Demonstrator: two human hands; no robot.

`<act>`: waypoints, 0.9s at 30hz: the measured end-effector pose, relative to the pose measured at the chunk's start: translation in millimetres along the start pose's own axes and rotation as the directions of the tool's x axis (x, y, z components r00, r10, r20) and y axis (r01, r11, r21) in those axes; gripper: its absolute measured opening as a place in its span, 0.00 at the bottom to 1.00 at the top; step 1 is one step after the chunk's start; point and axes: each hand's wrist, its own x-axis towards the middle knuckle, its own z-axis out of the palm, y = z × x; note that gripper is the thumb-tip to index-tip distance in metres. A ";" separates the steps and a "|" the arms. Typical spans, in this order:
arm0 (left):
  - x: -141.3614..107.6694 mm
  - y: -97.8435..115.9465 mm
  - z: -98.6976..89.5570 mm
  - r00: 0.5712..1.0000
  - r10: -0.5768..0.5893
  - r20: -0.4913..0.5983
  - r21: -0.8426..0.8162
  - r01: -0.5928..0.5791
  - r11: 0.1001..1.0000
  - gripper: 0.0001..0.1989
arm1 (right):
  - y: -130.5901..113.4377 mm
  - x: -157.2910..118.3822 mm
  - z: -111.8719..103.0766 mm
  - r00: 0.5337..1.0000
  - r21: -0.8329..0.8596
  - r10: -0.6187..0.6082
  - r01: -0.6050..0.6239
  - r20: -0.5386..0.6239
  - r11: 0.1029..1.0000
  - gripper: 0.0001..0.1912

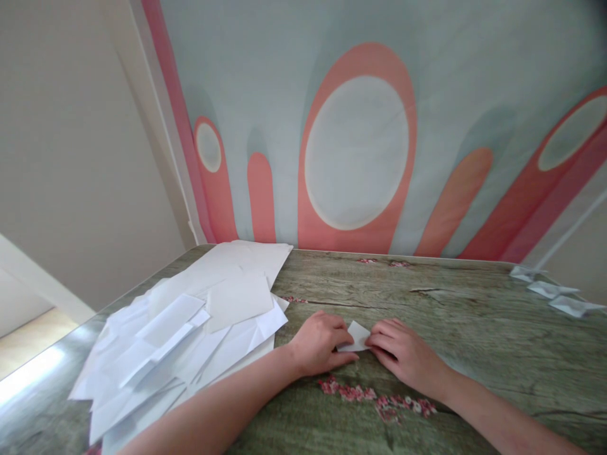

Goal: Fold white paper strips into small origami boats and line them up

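Between my two hands a small piece of folded white paper (356,335) lies on the wood-patterned table (474,335), its visible top coming to a point. My left hand (323,344) grips its left end, fingers over it and thumb along the near side. At the opposite end, the fingers of my right hand (403,352) pinch the paper's right corner. My fingers cover both ends of the paper, so its full shape is hidden.
A loose heap of white paper sheets (190,335) covers the table's left side, partly behind my left forearm. Several small folded paper pieces (552,289) sit at the far right edge. Behind the table hangs a backdrop (358,151) with pink and white shapes.
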 end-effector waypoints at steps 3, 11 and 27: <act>-0.1 0.1 -3.0 1.000 0.002 -0.003 -0.014 -0.002 1.000 0.13 | 0.4 0.9 -1.6 1.000 0.074 0.026 -0.026 0.013 0.997 0.07; 1.0 -5.5 -2.9 0.999 -0.049 -0.012 -0.146 0.047 0.988 0.11 | 7.7 3.3 -3.5 0.995 0.290 0.087 -0.099 0.054 0.952 0.10; 2.3 -0.5 2.5 0.975 -0.213 -0.055 -0.196 0.199 0.960 0.06 | 6.5 5.6 5.9 0.971 0.214 0.239 -0.227 -0.031 0.950 0.10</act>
